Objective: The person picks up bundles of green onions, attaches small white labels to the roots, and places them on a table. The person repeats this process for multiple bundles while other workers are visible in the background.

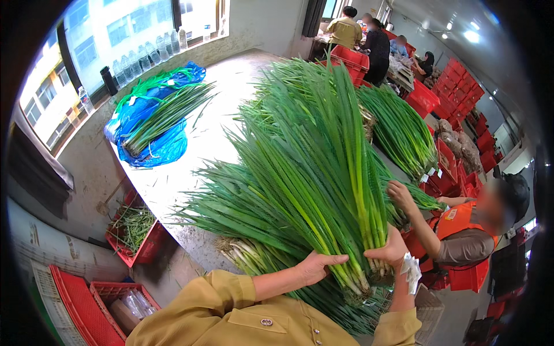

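My left hand [318, 269] grips a bunch of long, flat-leaved allium greens [303, 203] just above the pale stem bases, its thumb across the front. Beside it my right hand [389, 250] holds a second, narrower bunch of greens [361, 190] near the roots. Both bunches tilt away from me, leaf tips pointing up and forward, root ends near my chest. A cluster of white tags [411, 272] is fastened around my right wrist. Under the bunches lies a heap of loose greens [242, 216], with some pale roots [229, 245] showing at its left.
A metal-topped table [207, 129] bears more piled greens [285, 86] and a blue plastic bag [173, 142] under a green bunch [169, 114]. Tagged bunches [398, 129] lie at right, near a co-worker in an orange vest [458, 220]. A red crate [143, 251] of trimmings stands at left.
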A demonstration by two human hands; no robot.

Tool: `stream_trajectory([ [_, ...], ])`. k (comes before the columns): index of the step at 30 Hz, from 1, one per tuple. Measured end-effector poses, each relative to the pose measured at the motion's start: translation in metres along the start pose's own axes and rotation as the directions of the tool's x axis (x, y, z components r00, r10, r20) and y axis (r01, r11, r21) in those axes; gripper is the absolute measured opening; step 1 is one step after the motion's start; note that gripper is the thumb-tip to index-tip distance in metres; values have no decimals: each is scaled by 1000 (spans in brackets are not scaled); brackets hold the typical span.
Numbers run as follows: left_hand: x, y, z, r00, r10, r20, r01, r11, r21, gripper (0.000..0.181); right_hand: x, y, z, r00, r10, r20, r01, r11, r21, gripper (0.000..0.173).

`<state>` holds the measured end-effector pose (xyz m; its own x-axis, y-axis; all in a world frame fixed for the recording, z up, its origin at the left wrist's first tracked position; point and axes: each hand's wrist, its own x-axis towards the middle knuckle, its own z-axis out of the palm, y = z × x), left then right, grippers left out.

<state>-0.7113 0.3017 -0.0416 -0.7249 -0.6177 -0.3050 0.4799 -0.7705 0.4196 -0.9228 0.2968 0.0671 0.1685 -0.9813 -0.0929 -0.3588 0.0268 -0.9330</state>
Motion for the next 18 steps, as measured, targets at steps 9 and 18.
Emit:
stream_trajectory([
  [9,8,-3,-31,975,16,222,22,986,-168,46,-29,-37,80,986,-136,-98,-13,521,-853,103],
  [18,15,-2,-46,938,19,345,66,971,-232,55,-29,-51,92,981,-171,-96,0,489,-872,101],
])
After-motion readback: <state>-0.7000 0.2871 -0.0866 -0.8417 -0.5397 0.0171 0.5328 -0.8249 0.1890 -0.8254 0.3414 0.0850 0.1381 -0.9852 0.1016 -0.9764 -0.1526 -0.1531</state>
